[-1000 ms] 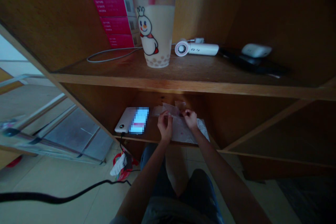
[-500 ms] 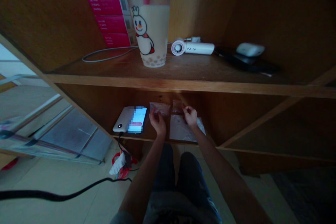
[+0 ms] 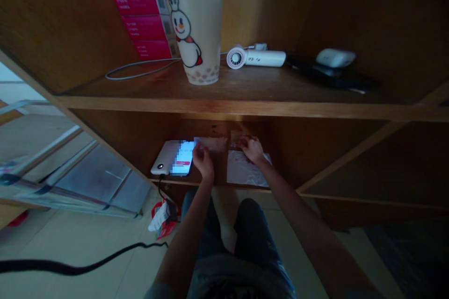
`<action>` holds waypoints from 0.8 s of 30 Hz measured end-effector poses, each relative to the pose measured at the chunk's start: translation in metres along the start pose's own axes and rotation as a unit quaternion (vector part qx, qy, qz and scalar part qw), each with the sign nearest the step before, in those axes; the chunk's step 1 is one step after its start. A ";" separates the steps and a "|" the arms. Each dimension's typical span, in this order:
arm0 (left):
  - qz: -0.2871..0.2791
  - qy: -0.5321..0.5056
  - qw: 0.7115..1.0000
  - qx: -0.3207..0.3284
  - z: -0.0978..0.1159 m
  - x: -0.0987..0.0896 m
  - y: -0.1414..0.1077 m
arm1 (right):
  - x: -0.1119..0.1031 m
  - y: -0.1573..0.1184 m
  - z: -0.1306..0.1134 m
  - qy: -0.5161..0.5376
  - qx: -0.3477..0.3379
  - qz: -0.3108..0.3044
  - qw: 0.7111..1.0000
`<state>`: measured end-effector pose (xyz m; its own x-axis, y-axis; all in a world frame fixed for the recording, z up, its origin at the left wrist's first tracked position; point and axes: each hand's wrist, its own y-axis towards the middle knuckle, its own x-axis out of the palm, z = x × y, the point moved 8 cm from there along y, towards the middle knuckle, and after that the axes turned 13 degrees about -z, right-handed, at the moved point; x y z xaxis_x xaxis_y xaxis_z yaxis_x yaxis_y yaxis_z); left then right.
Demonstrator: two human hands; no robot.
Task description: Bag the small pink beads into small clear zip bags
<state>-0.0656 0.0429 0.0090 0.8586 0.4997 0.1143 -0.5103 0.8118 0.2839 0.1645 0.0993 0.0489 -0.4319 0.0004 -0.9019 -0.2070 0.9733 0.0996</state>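
On the lower shelf, my left hand (image 3: 203, 160) is closed, its fingers pinching the left end of a clear plastic bag (image 3: 216, 143). My right hand (image 3: 253, 149) has its fingers bent together over the right side of a smaller clear bag (image 3: 235, 138). Whatever those right fingertips hold is too small and dark to make out. Below that hand lies a white crinkled sheet (image 3: 242, 170), with a few small dark reddish bits near its upper right. A lit phone (image 3: 182, 161) leans or lies just left of my left hand, against a white device (image 3: 163, 159).
Above, the upper shelf (image 3: 245, 88) holds a milk tea cup (image 3: 201, 37), pink boxes (image 3: 140, 0), a handheld fan (image 3: 259, 58) and a white case (image 3: 335, 57) on a dark flat object. A metal rack (image 3: 87, 173) stands left. A black cable (image 3: 87, 264) crosses the lower left.
My left hand has shifted left, toward the phone, and the bag's left end now reaches further left. My right hand has moved slightly left, its fingers now over the small bag.
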 end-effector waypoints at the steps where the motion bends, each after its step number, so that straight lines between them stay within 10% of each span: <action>1: -0.009 0.003 1.000 -0.003 -0.001 0.000 0.004 | 0.002 -0.001 -0.002 -0.013 -0.001 -0.002 1.000; 12: -0.115 0.066 0.991 0.035 0.008 0.022 0.008 | 0.004 0.006 0.004 -0.100 0.048 -0.033 0.993; 24: -0.066 0.284 0.954 0.075 0.018 0.018 0.005 | 0.007 0.008 0.005 -0.098 0.055 -0.054 0.992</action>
<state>-0.0518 0.0505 0.0301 0.7276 0.5146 -0.4537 -0.3506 0.8474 0.3988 0.1647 0.1081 0.0416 -0.2303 -0.0717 -0.9705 -0.1421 0.9891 -0.0393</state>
